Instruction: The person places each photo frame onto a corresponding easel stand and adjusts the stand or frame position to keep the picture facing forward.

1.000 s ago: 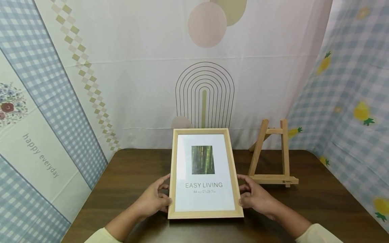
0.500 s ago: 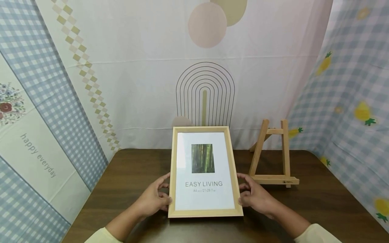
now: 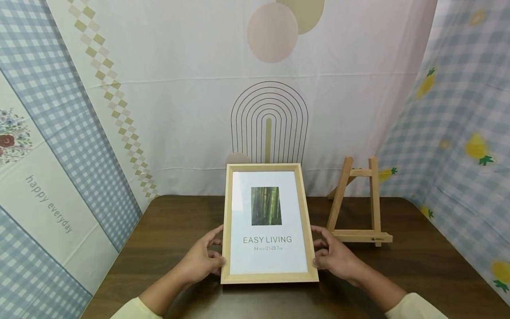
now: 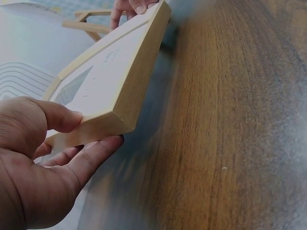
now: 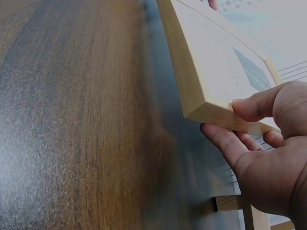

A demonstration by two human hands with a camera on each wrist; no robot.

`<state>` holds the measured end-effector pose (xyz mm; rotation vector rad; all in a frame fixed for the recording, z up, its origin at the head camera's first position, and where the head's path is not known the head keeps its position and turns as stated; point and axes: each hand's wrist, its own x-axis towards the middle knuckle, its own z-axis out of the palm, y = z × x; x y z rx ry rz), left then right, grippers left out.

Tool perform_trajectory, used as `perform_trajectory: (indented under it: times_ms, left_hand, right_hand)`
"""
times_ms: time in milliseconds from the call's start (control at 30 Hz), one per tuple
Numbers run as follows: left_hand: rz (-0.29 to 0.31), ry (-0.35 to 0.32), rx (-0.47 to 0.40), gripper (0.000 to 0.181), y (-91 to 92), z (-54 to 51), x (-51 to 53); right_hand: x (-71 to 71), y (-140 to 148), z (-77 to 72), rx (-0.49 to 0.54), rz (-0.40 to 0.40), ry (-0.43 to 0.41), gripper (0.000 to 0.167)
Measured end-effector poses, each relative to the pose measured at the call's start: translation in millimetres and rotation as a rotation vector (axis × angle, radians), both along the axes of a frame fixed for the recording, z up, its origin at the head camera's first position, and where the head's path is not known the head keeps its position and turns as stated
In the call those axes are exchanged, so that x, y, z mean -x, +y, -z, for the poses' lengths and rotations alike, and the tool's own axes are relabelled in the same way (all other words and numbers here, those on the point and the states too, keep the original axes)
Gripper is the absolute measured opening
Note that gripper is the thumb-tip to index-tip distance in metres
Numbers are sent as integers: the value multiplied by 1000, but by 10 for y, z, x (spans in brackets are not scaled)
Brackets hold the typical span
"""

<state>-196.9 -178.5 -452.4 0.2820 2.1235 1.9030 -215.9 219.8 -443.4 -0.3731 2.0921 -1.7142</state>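
Note:
A light wooden picture frame point(image 3: 268, 280), with a small green forest print and the words EASY LIVING, is held at the middle of the head view, its top leaning away. My left hand point(image 3: 202, 259) grips its left side low down, thumb on the front edge and fingers behind. On the opposite side my right hand point(image 3: 336, 259) grips it the same way. In the left wrist view, the thumb and fingers of my left hand point(image 4: 53, 158) pinch the frame point(image 4: 139, 81) near a corner. The right wrist view has my right hand point(image 5: 268, 143) pinching the frame point(image 5: 184, 67) near its other lower corner.
A small wooden easel point(image 3: 360, 236) stands on the brown table point(image 3: 167, 221) behind and right of my right hand. A white patterned cloth point(image 3: 191, 124) hangs behind the table, with checked cloths point(image 3: 470, 177) at both sides.
The picture frame's top edge has risen slightly in the head view, and its bottom edge is a little higher. Both hands keep their grip, nearly in the same place.

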Motion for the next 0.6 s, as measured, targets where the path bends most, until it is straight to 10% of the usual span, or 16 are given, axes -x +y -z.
perform_trajectory:
  times_ms: [600]
  left_hand:
    - [-9, 51, 22, 90, 15, -15, 4]
  right_hand:
    - [3, -27, -21, -41, 41, 43, 86]
